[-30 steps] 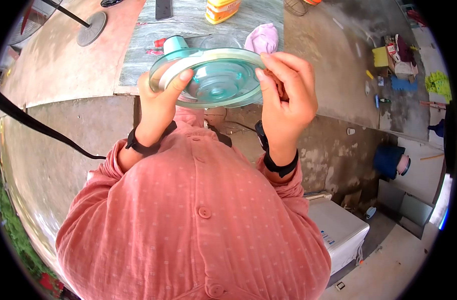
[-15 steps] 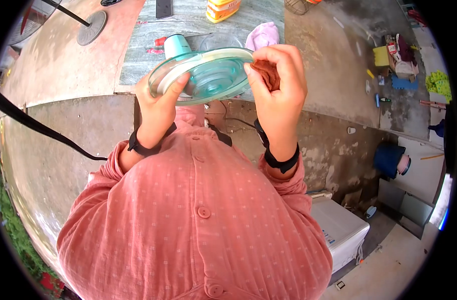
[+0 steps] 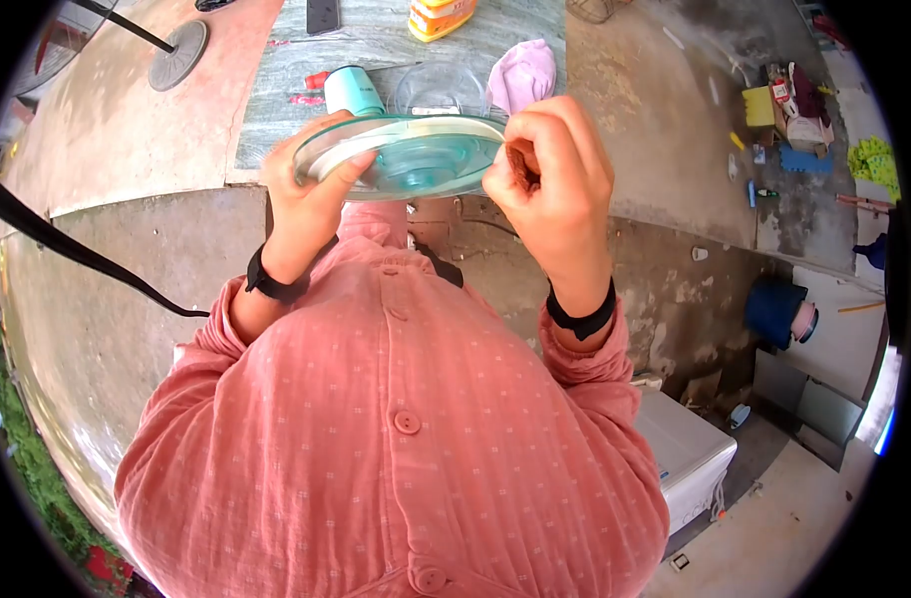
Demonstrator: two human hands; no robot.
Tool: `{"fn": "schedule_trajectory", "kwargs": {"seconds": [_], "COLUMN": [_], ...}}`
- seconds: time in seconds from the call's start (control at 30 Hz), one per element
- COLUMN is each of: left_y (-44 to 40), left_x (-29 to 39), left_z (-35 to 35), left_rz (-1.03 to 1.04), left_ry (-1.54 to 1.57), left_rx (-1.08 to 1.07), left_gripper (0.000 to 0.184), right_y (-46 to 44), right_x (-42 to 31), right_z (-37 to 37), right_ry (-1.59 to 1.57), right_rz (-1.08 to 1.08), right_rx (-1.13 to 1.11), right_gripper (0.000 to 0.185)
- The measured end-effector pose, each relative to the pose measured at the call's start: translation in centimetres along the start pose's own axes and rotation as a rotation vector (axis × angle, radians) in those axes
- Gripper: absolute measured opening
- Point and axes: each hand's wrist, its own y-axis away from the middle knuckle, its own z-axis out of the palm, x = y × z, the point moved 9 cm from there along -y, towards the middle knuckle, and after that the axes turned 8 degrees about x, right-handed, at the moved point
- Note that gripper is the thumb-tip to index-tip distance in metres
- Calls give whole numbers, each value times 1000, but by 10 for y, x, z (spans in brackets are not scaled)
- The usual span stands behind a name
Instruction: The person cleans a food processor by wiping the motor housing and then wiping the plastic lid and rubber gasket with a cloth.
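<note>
A round, clear teal lid (image 3: 416, 159) with a pale rim band is held up in front of the table's near edge. My left hand (image 3: 311, 194) grips its left side, thumb on the near face. At the lid's right edge my right hand (image 3: 560, 179) is closed round a crumpled reddish-brown cloth (image 3: 520, 164), part of which shows between the fingers. Just beyond the lid stand a light teal cup (image 3: 352, 92) and a clear glass bowl (image 3: 438, 88). A pink cloth (image 3: 522, 76) lies to the right of the bowl.
The grey wood-patterned table (image 3: 376, 45) also bears a dark phone (image 3: 323, 15), a yellow-orange container (image 3: 440, 18) and a small red object (image 3: 317, 80). A white appliance (image 3: 683, 448) stands on the floor at the lower right. A black strap (image 3: 87, 261) hangs at the left.
The lid is tilted flatter and sits slightly lower than half a second ago. My right hand has closed more tightly round the brown cloth, which shows less now.
</note>
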Motion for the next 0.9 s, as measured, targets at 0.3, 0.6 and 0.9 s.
{"fn": "schedule_trajectory", "kwargs": {"seconds": [0.3,0.6,0.9], "left_y": [-20,-10,-14], "left_x": [2,-22,-88], "left_z": [-6,34,21], "left_rz": [-71,-365,-729], "left_ry": [86,428,825], "left_rx": [119,-234,33], "left_gripper": [26,72,51], "right_y": [20,44,79], "right_x": [5,34,74], "right_z": [15,26,57], "right_ry": [-386,-791,-1353], "right_rz": [269,767,1167], "right_rx": [31,-3,-99], "right_gripper": [24,9,4]}}
